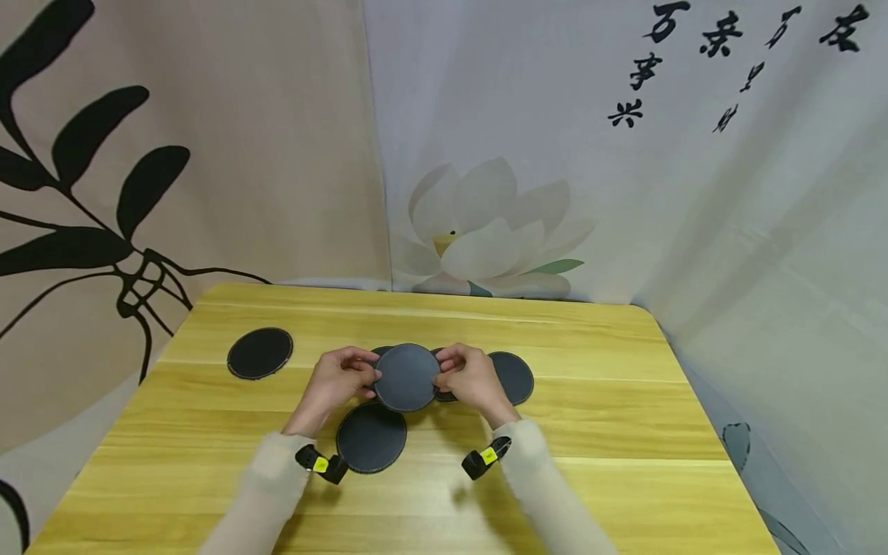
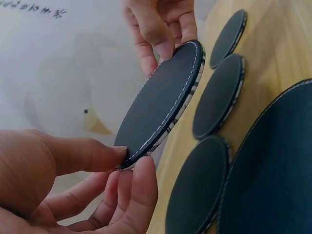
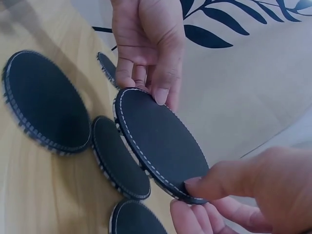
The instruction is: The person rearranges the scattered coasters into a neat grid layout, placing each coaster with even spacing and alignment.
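Note:
A round black coaster [image 1: 408,378] with pale edge stitching is raised over the table between both hands. My left hand [image 1: 341,383] pinches its left edge, thumb on the top face and fingers underneath. On the opposite edge, my right hand [image 1: 472,378] pinches it the same way. In the left wrist view, the held coaster [image 2: 161,100] shows a patterned pale-and-dark rim. Just in front on the table lies another black coaster [image 1: 371,438]. Two more are partly hidden behind the held one and the hands, and a further coaster [image 1: 515,378] lies beside the right hand.
A separate black coaster [image 1: 260,353] lies toward the far left of the wooden table [image 1: 597,462]. Behind the table hangs a cloth backdrop [image 1: 277,154] printed with leaves, a lotus and dark characters. Each wrist wears a small black camera [image 1: 323,464].

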The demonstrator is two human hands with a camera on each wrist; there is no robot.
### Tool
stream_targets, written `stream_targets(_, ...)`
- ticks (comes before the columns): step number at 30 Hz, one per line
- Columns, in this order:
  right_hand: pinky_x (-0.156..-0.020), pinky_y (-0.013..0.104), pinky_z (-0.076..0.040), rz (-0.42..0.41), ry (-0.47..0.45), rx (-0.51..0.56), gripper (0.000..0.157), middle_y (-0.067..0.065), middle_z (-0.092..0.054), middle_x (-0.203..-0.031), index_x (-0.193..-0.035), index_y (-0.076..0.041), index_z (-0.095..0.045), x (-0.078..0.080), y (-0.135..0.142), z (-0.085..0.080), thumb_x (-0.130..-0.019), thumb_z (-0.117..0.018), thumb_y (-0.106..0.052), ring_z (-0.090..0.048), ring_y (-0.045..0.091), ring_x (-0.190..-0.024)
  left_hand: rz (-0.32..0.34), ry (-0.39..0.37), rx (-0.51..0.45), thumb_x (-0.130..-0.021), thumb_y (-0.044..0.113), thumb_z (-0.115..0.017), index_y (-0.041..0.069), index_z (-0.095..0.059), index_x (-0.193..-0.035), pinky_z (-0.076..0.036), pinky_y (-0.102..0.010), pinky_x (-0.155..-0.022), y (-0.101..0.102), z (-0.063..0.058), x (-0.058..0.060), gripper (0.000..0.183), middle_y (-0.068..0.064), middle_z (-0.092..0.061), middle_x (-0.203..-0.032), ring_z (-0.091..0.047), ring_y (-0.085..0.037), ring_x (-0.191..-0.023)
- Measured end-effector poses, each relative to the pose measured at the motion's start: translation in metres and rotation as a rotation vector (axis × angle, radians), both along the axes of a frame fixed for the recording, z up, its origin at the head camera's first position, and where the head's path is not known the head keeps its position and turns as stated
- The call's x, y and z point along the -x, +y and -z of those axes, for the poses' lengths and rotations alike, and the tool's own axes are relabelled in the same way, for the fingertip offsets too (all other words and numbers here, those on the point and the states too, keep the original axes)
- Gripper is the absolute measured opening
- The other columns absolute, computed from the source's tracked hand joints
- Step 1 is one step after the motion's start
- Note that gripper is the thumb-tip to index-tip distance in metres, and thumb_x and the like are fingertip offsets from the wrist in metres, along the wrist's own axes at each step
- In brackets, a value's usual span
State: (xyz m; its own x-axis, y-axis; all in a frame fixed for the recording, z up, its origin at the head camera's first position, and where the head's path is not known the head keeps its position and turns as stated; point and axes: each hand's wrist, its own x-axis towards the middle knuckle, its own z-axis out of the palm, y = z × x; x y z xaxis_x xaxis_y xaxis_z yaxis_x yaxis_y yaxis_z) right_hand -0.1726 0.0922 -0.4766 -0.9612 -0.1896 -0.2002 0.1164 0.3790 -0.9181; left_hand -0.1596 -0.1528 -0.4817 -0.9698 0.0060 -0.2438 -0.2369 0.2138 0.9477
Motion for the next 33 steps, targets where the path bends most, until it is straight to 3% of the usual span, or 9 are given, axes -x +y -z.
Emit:
stream_targets(7, -0.072, 0.036, -0.062, 0.027, -0.011, -0.062, 0.032, 0.011, -0.064, -0.102, -0.116, -0.008, -0.069, -0.01, 0.017, 0.009, -0.086, -0.079, -0.005, -0.065, 0.02, -0.082, 0.006, 0.014, 0.057, -0.093, -0.002, -0.069, -0.001, -0.07, -0.119, -0.065, -0.036, -0.067, 0.02, 0.012, -0.003, 0.025, -0.012, -0.061, -0.09, -0.069, -0.019, -0.068)
stream_targets(15, -0.065, 0.026, -0.056, 0.043, -0.006, -0.1, 0.03, 0.01, -0.065, -0.097, -0.11, -0.006, -0.07, -0.019, 0.029, 0.023, -0.081, -0.081, -0.004, -0.063, 0.017, -0.077, 0.019, 0.015, 0.124, -0.088, -0.006, -0.073, -0.002, -0.07, -0.111, -0.065, -0.038, -0.061, 0.039, 0.022, -0.011, 0.023, -0.014, -0.065, -0.084, -0.067, -0.02, -0.06)
stream_targets(22, -0.064, 0.026, -0.056, 0.063, -0.03, -0.129, 0.029, 0.008, -0.065, -0.092, -0.106, -0.005, -0.071, -0.029, 0.038, 0.033, -0.079, -0.082, -0.002, -0.063, 0.016, -0.074, 0.073, -0.004, 0.17, -0.087, -0.006, -0.073, -0.003, -0.07, -0.108, -0.063, -0.036, -0.057, 0.051, 0.023, -0.021, 0.021, -0.012, -0.065, -0.079, -0.066, -0.021, -0.057)
stream_targets(27, -0.064, 0.028, -0.062, 0.055, -0.064, -0.097, 0.029, 0.009, -0.064, -0.089, -0.105, -0.002, -0.07, -0.036, 0.043, 0.04, -0.079, -0.081, 0.0, -0.064, 0.015, -0.07, 0.112, 0.019, 0.233, -0.086, -0.006, -0.073, -0.004, -0.07, -0.105, -0.06, -0.034, -0.053, 0.058, 0.023, -0.027, 0.019, -0.01, -0.065, -0.076, -0.065, -0.019, -0.053)
stream_targets(33, -0.061, 0.027, -0.06, 0.03, -0.026, -0.14, 0.026, 0.009, -0.065, -0.085, -0.101, -0.001, -0.07, -0.042, 0.046, 0.041, -0.077, -0.081, 0.001, -0.063, 0.014, -0.067, 0.152, 0.054, 0.285, -0.086, -0.008, -0.072, -0.005, -0.068, -0.102, -0.055, -0.027, -0.048, 0.064, 0.024, -0.034, 0.017, -0.01, -0.065, -0.073, -0.065, -0.02, -0.05)
